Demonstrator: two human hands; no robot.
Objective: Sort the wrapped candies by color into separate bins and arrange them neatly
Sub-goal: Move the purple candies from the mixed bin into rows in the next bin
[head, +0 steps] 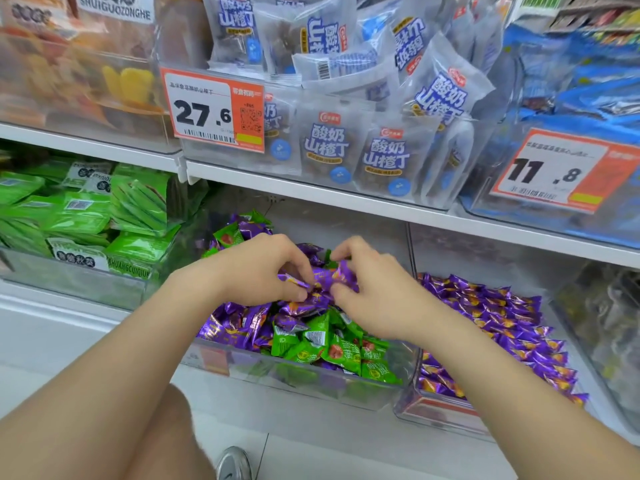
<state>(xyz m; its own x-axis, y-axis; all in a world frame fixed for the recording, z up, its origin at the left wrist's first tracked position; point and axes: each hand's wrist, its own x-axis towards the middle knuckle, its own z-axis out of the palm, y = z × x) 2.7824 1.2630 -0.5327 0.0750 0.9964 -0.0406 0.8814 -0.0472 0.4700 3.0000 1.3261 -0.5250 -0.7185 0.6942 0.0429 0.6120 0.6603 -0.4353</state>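
Note:
A clear middle bin (pixel 277 375) on the lower shelf holds mixed purple candies (pixel 239 323) and green candies (pixel 322 344). My left hand (pixel 263 271) and my right hand (pixel 367 292) hover over the pile, fingers curled, each pinching purple wrapped candies (pixel 322 277) between them. To the right, a second clear bin (pixel 433 414) is filled with purple candies (pixel 502 317) lying in rough rows.
A bin of green snack packs (pixel 86 216) sits at the left on the same shelf. Above, a shelf edge (pixel 311 192) carries bins of white-blue packets and price tags 27.6 and 11.8. My knee and a shoe (pixel 235 462) are below on the floor.

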